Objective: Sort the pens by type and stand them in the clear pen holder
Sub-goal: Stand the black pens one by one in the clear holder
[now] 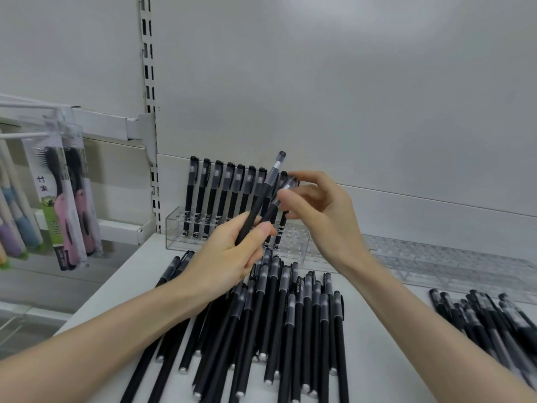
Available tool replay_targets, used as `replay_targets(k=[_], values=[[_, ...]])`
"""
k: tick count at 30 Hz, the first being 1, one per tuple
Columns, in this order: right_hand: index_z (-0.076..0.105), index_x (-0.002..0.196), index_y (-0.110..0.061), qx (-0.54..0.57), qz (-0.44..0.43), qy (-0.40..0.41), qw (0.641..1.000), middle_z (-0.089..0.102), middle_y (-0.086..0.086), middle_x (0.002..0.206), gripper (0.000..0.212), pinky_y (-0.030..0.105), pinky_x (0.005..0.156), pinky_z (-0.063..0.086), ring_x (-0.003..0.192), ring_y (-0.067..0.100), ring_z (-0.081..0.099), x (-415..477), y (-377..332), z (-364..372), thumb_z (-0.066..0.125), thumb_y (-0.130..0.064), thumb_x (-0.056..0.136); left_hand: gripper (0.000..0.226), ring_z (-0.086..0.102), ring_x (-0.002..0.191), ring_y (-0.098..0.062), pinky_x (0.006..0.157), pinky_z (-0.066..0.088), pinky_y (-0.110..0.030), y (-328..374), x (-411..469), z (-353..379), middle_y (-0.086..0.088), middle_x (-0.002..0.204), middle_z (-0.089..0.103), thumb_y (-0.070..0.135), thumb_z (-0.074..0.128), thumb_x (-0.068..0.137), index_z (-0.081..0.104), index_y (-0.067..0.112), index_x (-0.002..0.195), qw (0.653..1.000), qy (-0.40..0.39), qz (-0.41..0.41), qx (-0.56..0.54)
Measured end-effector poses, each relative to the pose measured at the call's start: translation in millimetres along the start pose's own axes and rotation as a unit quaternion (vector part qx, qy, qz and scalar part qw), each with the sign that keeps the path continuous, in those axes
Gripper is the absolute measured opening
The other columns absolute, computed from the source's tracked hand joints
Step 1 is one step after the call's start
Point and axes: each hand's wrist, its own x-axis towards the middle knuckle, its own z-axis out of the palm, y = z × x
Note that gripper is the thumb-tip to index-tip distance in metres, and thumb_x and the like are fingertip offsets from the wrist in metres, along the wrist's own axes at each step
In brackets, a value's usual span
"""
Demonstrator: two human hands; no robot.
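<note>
**Clear pen holder** (174, 231): stands at the back of the white shelf (372, 367). A row of capped black pens (223, 196) stands upright in its left part.

**Left hand** (229, 258): just in front of the holder, fingers curled round two black pens. The longer pen (259, 199) slants up past the standing row.

**Right hand** (321, 209): above the holder's middle. Thumb and forefinger pinch the cap end of the second held pen (268, 215); the other fingers are loosely bent.

**Loose black pens** (290, 321): heaped on the shelf in front of the holder.

**Second pen heap** (482, 318): well to the holder's right.

**Further clear holders** (441, 258): right of the holder.

**Packaged hairbrushes** (71, 199): hanging to its left.
</note>
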Motion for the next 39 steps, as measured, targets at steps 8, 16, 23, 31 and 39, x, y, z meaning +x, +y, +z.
replay_targets(k=[8, 16, 23, 31, 39], values=[[0.058, 0.122, -0.013, 0.132, 0.055, -0.015, 0.99, 0.07, 0.017, 0.096, 0.035, 0.026, 0.071, 0.057, 0.079, 0.02, 0.072, -5.9, -10.0, 1.1, 0.063, -0.008, 0.089, 0.021, 0.028, 0.039, -0.005, 0.037, 0.024, -0.014, -2.2, -1.1, 3.2, 0.003, 0.055, 0.038, 0.028, 0.042, 0.099, 0.059, 0.016, 0.101, 1.0, 0.004, 0.006, -0.006], [0.049, 0.122, -0.013, 0.11, 0.027, 0.07, 0.991, 0.067, 0.014, 0.091, 0.04, 0.022, 0.068, 0.057, 0.073, 0.014, 0.071, 2.6, -17.9, -11.4, 0.061, 0.003, 0.088, 0.023, 0.036, 0.042, -0.009, 0.037, 0.026, -0.015, -1.7, 3.0, -0.9, 0.002, 0.065, 0.054, 0.028, 0.041, 0.099, 0.06, 0.016, 0.101, 0.998, 0.064, 0.002, -0.005], [0.055, 0.111, -0.023, -0.034, -0.063, 0.14, 0.988, 0.06, 0.006, 0.093, 0.034, 0.028, 0.069, 0.059, 0.073, 0.019, 0.067, 24.9, -5.1, -32.4, 0.06, 0.003, 0.088, 0.023, 0.024, 0.042, -0.007, 0.037, 0.023, -0.015, -1.3, 0.8, 1.1, 0.005, 0.052, 0.032, 0.026, 0.04, 0.099, 0.058, 0.012, 0.097, 0.998, 0.061, 0.001, 0.003], [0.057, 0.109, -0.024, -0.056, -0.079, 0.13, 0.987, 0.058, -0.006, 0.084, 0.035, 0.036, 0.077, 0.059, 0.076, 0.022, 0.066, 32.9, 14.2, -23.3, 0.062, 0.002, 0.086, 0.035, 0.021, 0.039, -0.008, 0.035, 0.021, -0.015, -0.6, 0.9, -0.1, 0.007, 0.048, 0.029, 0.033, 0.031, 0.102, 0.053, 0.009, 0.089, 0.998, 0.057, -0.015, -0.012], [0.062, 0.111, -0.024, -0.164, -0.084, 0.082, 0.979, 0.064, -0.008, 0.077, 0.033, 0.021, 0.074, 0.052, 0.074, 0.006, 0.062, 29.1, 28.2, -21.8, 0.067, -0.004, 0.085, 0.022, 0.032, 0.044, -0.013, 0.041, 0.026, -0.023, -2.9, 1.6, -0.2, 0.003, 0.053, 0.043, 0.025, 0.04, 0.099, 0.058, 0.013, 0.094, 0.999, 0.043, 0.002, -0.002]])
